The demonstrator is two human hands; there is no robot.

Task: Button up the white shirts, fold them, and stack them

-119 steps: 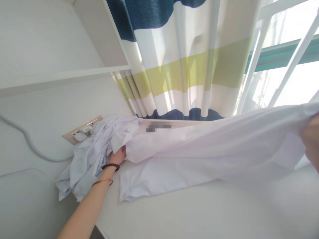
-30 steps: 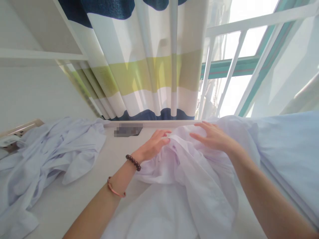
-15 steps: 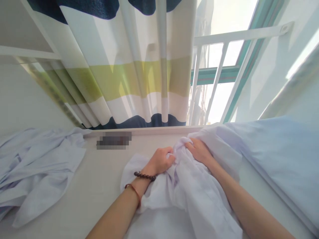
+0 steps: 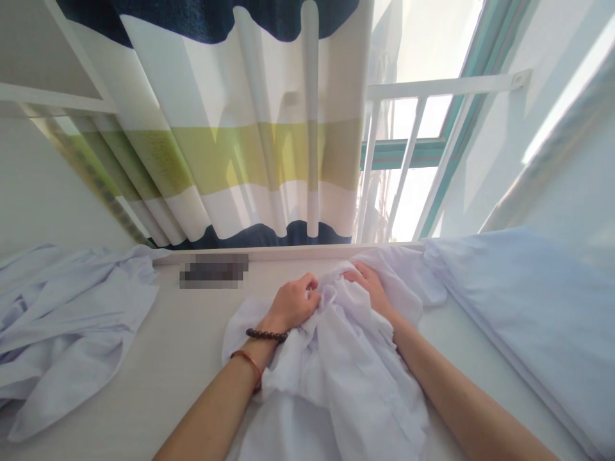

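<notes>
A bunched white cloth [image 4: 346, 358], thin and heavily wrinkled, lies in front of me on a white surface [image 4: 177, 358]. My left hand [image 4: 294, 301] is closed on its gathered upper edge, thumb and fingers pinching the fabric. A dark beaded bracelet and a thin reddish bangle circle that wrist. On the other side of the gather, my right hand [image 4: 368, 285] grips the same cloth, its fingertips partly tucked into the folds. Whether the cloth is a garment or a sheet I cannot tell.
Another rumpled white cloth [image 4: 72, 326] lies at the left. A flat, folded white cloth [image 4: 528, 307] covers the right side. Near the back edge sits a pixelated dark object [image 4: 214, 271]. Behind are a striped curtain [image 4: 269, 153], white railing [image 4: 446, 86] and window.
Both hands have shifted slightly left with the gathered cloth. Its right part has pulled away from the folded cloth at the right. The camera view has also moved a little.
</notes>
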